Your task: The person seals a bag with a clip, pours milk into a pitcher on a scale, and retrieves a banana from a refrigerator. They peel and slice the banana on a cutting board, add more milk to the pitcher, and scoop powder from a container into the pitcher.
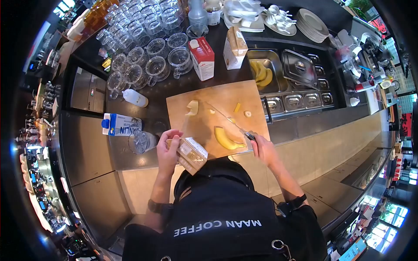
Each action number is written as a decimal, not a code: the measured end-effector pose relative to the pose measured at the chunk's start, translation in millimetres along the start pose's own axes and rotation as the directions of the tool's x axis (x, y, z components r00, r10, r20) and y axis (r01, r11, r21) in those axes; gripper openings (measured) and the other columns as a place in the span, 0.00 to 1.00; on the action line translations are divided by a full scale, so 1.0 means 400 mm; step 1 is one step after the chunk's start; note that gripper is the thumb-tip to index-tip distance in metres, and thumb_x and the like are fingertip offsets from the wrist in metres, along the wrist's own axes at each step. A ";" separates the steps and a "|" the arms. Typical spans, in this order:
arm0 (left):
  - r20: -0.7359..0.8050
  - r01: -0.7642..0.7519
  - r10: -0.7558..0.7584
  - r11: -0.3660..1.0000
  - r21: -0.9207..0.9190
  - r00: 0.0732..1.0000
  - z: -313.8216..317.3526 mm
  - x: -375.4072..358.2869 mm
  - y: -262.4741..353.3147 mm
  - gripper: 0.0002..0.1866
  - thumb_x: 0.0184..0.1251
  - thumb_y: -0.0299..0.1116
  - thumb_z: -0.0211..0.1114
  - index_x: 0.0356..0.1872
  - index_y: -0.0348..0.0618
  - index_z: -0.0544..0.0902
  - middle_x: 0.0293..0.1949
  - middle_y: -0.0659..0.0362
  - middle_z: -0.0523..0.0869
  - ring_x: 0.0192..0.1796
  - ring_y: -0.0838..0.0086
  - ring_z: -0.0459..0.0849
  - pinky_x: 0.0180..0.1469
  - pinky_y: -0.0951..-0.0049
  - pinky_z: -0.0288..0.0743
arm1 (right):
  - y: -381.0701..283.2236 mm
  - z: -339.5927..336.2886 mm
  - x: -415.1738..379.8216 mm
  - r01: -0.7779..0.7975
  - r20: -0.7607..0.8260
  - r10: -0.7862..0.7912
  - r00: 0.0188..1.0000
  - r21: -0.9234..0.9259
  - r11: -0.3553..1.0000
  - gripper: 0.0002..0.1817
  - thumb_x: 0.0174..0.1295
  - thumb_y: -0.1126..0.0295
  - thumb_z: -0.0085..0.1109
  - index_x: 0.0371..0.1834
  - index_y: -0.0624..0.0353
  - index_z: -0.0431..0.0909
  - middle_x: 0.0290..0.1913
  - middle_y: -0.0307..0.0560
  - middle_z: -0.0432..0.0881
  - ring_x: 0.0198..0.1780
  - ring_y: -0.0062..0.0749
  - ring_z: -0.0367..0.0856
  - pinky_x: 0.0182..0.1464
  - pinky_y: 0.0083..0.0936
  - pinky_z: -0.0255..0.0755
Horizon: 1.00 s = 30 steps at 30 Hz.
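Observation:
My left hand [167, 150] grips a brown and white carton [192, 155], which is tilted near the front edge of the wooden cutting board [235, 93]. My right hand [264, 150] is wrapped round the dark handle of a knife [224, 114]; its blade points up and left across the board. Just left of the knife handle lies a cut length of banana in its peel [227, 139]. A pale piece of peel [192, 107] sits at the board's left, and a small banana slice [247, 114] at its right. Small yellow scraps lie around the blade.
Left of the board are a glass pitcher [141, 142], a blue and white carton [123, 125] and a squeeze bottle [135, 98]. Glass mugs [157, 67], a red carton [202, 58] and another brown carton [235, 48] stand behind. Bananas [262, 74] lie in a steel pan at right.

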<state>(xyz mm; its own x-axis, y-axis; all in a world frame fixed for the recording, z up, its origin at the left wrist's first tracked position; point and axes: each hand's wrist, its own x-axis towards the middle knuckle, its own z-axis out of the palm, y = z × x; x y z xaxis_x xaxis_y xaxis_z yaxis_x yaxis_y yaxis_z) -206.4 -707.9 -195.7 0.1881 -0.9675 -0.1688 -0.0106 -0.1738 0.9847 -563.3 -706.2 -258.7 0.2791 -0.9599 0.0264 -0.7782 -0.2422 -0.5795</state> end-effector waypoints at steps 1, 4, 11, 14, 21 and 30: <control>-0.009 0.008 -0.008 1.000 0.001 1.000 0.002 -0.006 0.004 0.13 0.76 0.34 0.58 0.50 0.33 0.79 0.47 0.55 0.85 0.49 0.76 0.82 0.55 0.74 0.75 | -0.003 0.000 -0.003 -0.008 -0.005 0.008 1.000 0.007 1.000 0.14 0.72 0.65 0.49 0.55 0.59 0.73 0.39 0.58 0.82 0.41 0.58 0.81 0.40 0.48 0.76; -0.013 0.083 -0.085 0.991 -0.106 0.996 0.006 -0.038 -0.004 0.14 0.77 0.36 0.58 0.48 0.32 0.82 0.48 0.53 0.86 0.48 0.76 0.83 0.54 0.74 0.75 | -0.012 -0.005 -0.002 -0.031 -0.043 0.033 0.999 0.046 0.998 0.13 0.72 0.65 0.49 0.53 0.59 0.74 0.39 0.58 0.82 0.41 0.58 0.81 0.41 0.47 0.76; 0.149 0.063 -0.054 0.996 -0.057 0.987 0.004 0.002 0.030 0.16 0.77 0.38 0.59 0.44 0.32 0.85 0.43 0.53 0.89 0.42 0.77 0.86 0.48 0.75 0.78 | 0.049 0.031 -0.024 -0.363 0.118 0.350 0.929 0.471 0.804 0.18 0.76 0.57 0.44 0.38 0.60 0.75 0.22 0.50 0.77 0.22 0.45 0.76 0.26 0.34 0.71; 0.311 0.074 -0.050 0.995 -0.064 0.949 0.002 0.050 0.038 0.15 0.77 0.37 0.59 0.42 0.32 0.86 0.39 0.56 0.90 0.39 0.80 0.86 0.43 0.78 0.78 | 0.073 0.016 -0.012 -0.617 0.447 0.463 0.765 0.714 0.331 0.24 0.78 0.51 0.41 0.31 0.59 0.73 0.15 0.39 0.69 0.12 0.27 0.66 0.16 0.25 0.62; 0.580 0.055 -0.112 0.992 0.116 0.807 -0.007 0.129 0.084 0.15 0.76 0.37 0.60 0.39 0.33 0.86 0.40 0.55 0.90 0.40 0.78 0.86 0.45 0.76 0.78 | 0.065 0.013 -0.052 -0.688 0.491 0.534 0.689 0.675 0.266 0.30 0.76 0.43 0.41 0.23 0.57 0.70 0.13 0.34 0.65 0.10 0.19 0.63 0.13 0.20 0.59; 0.557 0.017 -0.085 0.992 0.125 0.826 -0.013 0.124 0.078 0.15 0.75 0.39 0.61 0.42 0.35 0.85 0.42 0.56 0.89 0.43 0.80 0.85 0.48 0.76 0.78 | 0.083 0.135 -0.259 -0.641 0.304 0.655 0.691 0.676 0.363 0.32 0.76 0.43 0.40 0.23 0.58 0.73 0.13 0.34 0.67 0.12 0.18 0.65 0.15 0.19 0.60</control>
<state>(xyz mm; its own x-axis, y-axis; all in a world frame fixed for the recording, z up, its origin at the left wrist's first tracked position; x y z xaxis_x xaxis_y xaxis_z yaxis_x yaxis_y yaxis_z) -192.5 -760.4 -173.1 -0.3907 -0.8868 -0.2470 -0.1305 -0.2122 0.9685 -587.6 -607.3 -324.6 -0.1462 -0.7796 -0.6089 -0.0814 0.6229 -0.7780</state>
